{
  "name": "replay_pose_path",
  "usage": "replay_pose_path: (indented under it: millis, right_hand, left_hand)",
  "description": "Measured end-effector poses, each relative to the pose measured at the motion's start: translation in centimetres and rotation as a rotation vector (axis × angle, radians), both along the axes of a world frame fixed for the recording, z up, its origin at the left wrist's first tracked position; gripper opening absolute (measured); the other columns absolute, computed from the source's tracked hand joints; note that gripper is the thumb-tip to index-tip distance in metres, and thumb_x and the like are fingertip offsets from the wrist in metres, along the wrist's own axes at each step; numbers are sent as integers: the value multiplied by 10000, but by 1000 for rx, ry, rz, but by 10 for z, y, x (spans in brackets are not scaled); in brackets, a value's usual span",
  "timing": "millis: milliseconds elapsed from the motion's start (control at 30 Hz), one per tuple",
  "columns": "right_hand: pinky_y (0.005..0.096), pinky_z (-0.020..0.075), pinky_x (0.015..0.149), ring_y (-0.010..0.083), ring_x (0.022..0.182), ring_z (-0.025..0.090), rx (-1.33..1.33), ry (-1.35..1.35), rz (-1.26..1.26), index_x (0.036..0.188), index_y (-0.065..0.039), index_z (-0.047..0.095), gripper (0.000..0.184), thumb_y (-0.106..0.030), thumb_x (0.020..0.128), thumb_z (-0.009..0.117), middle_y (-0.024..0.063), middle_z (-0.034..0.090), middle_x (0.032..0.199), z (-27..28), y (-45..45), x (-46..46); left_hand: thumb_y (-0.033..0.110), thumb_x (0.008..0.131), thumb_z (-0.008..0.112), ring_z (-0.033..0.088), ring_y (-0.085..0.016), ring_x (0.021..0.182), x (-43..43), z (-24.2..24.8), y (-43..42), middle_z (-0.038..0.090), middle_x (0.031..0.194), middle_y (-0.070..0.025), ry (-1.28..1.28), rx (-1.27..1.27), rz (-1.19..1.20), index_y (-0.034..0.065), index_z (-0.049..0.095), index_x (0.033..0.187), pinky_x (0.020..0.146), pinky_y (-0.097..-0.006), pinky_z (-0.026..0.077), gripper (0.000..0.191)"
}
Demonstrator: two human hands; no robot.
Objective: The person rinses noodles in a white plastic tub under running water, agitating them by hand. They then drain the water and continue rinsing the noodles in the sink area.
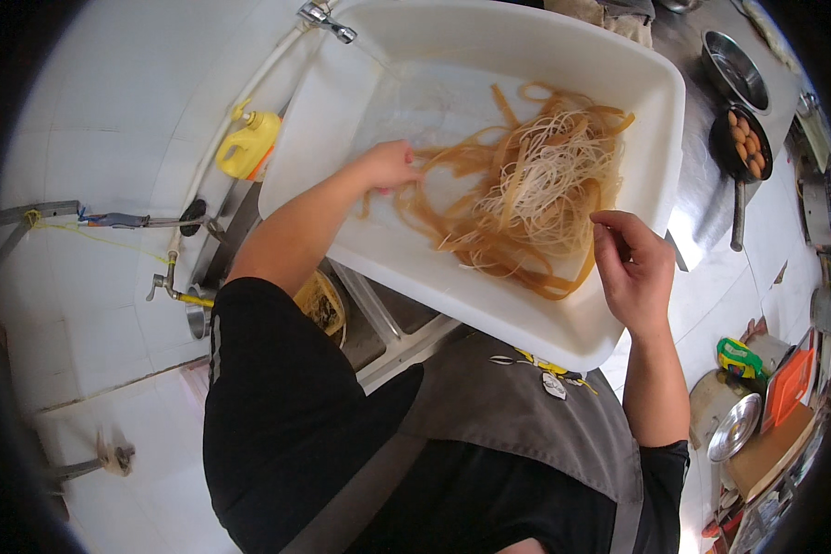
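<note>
A large white plastic tub [519, 315] lies in front of me with shallow water in it. Wide, flat brown noodle strips [457, 215] are spread loosely through the water, and a tangle of thin white noodles [554, 173] lies among them at the right. My left hand [391, 166] reaches over the near left wall and is slightly blurred; its fingers are curled around ends of the brown strips. At the right wall, my right hand [633, 266] pinches one brown strip between thumb and forefinger. That strip hangs down into the tub.
A chrome tap [329, 24] runs a thin stream into the tub's far left corner. Left of the tub stands a yellow jug [249, 145]. A steel counter [692, 201] at the right holds a metal bowl [734, 69] and a black pan [724, 149] with several eggs.
</note>
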State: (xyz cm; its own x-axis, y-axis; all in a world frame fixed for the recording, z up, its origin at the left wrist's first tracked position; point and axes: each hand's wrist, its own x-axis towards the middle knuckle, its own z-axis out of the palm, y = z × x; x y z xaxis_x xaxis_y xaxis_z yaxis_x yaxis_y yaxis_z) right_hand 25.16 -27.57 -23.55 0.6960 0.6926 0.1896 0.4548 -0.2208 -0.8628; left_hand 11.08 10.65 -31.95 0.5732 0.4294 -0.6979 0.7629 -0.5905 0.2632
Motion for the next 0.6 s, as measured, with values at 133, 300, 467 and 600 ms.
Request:
replay_pose_path:
  millis: [133, 300, 467, 600]
  right_hand:
    - [287, 484, 540, 177, 539, 597, -3, 19, 5, 961, -2, 698, 101, -17, 867, 663, 108, 633, 664, 0, 0, 0]
    - [311, 499, 547, 206, 555, 627, 13, -7, 9, 956, -14, 699, 105, -19, 854, 672, 119, 647, 679, 2, 2, 0]
    - [334, 502, 548, 247, 563, 632, -1, -76, 3, 932, -28, 698, 93, -33, 840, 683, 125, 648, 680, 0, 2, 1]
    - [367, 509, 570, 282, 579, 640, 28, -123, 9, 921, -35, 697, 89, -55, 836, 682, 128, 653, 681, -3, 2, 3]
  left_hand:
    - [462, 818, 790, 637, -194, 918, 40, 7, -69, 645, 1070, -136, -144, -265, 133, 0, 403, 1432, 708, -393, 577, 861]
    - [479, 741, 831, 514, -397, 1304, 72, 18, -170, 309, 1560, -248, -283, 56, -471, 159, 250, 1576, 1031, -503, 480, 1066]
    - [357, 765, 780, 542, -405, 1251, 87, 12, -198, 351, 1520, -249, -331, 337, -780, 262, 307, 1552, 921, -474, 546, 923]
    - [167, 805, 693, 596, -375, 1153, 138, -12, -146, 483, 1420, -190, -375, 242, -605, 206, 534, 1408, 876, -475, 554, 625]
